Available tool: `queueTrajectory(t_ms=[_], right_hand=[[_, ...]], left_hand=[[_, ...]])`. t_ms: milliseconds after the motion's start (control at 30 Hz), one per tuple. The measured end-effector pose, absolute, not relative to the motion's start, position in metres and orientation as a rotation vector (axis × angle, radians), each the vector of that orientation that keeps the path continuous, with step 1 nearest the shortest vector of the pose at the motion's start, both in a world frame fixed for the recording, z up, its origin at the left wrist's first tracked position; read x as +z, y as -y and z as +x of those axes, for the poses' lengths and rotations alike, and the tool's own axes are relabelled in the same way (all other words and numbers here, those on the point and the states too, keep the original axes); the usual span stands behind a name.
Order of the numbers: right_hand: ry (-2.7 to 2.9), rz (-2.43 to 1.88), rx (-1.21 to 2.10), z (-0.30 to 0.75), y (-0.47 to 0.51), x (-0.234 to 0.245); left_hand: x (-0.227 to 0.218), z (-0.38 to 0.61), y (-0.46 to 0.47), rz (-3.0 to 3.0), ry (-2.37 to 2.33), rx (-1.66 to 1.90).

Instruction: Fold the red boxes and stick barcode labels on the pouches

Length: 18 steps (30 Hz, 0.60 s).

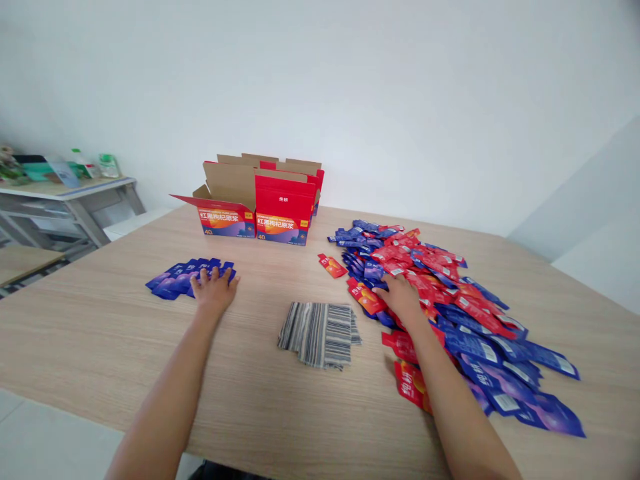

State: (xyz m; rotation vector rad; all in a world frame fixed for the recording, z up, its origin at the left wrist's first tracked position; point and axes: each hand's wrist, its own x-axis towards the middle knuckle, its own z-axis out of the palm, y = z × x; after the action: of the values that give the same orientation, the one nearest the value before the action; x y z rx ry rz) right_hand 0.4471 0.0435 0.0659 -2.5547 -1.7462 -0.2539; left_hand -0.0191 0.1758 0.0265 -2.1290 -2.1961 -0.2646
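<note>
1. Purple pouches [175,279] fanned out left of frame, left grip [214,290] spread open on their right end.
2. Right grip [399,293] is on the red-and-purple pile [490,333], right of centre; honestly can't tell if it's pinching one.
3. Striped grey cloth [320,335] on the bench [260,400], just below centre.
4. Red boxes [283,227], flaps up, upper left of centre.

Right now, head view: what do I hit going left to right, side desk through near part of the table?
Side desk → fanned blue sachets → left hand on their right end → striped grey cloth → pile of red and blue sachets.
</note>
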Motion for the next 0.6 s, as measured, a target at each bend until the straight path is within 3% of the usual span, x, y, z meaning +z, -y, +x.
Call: queueTrajectory(t_ms=[200, 433, 533, 600], right_hand=[[1.779, -2.538, -0.268, 0.444, -0.043, 0.074], [1.942, -2.383, -0.294, 0.430, -0.050, 0.064], [1.934, -2.428, -0.181, 0.427, -0.049, 0.072], [1.902, -2.435, -0.199, 0.425, -0.047, 0.084]], left_hand=[[0.027, -0.051, -0.184, -2.130, 2.185, -0.240], [0.034, -0.014, -0.167, -2.082, 2.005, -0.701], [0.035, 0.021, -0.158, -2.310, 1.909, -0.923], [0.034, 0.045, -0.146, -2.776, 1.598, -0.975]])
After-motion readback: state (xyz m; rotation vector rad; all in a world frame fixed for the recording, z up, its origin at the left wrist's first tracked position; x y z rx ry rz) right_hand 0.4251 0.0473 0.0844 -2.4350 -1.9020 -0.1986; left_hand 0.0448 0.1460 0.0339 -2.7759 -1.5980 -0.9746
